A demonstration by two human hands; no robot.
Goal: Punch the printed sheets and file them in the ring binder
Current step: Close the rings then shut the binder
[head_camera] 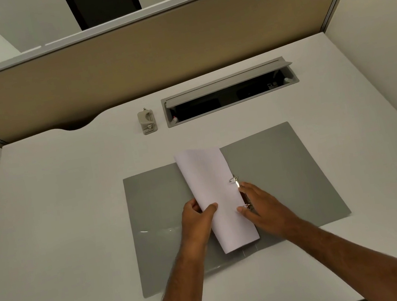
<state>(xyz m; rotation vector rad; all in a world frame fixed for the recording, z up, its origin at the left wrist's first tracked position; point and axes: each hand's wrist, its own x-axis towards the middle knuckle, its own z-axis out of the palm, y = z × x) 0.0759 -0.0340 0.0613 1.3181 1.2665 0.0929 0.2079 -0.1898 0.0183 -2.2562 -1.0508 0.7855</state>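
Right, the person is working over the ring binder (275, 179), which is lying open and flat on the white surface (58, 213), and everything is turning on that binder. The printed sheets (212, 195) are sitting across its middle, curled over towards the left cover, with their right edge up against the metal rings (235, 180). The far ring is showing through the paper edge, so that hole seems to be on already; the near ring (247, 206) is harder to read, half hidden by the hand.

The left hand (198, 218) is gripping the curled edge of the sheets, thumb on top and fingers tucked underneath, probably holding the stack bowed so the punched edge can ride down the rings. The right hand (259, 206) is lying on the right cover just beside the spine, fingers fairly straight, with the fingertips (241, 210) pressing the paper edge at the near ring, likely steadying or seating it there.

Beyond the binder, well apart from it, the hole punch (147, 121) is standing on its own, touched by no one, which suggests the punching is finished. Just right of the punch, the cable tray (229, 92) in the surface has its lid propped up.

My guess is the filing is nearly done: the sheets need settling flat and the rings closing, with care not to tear the holes.
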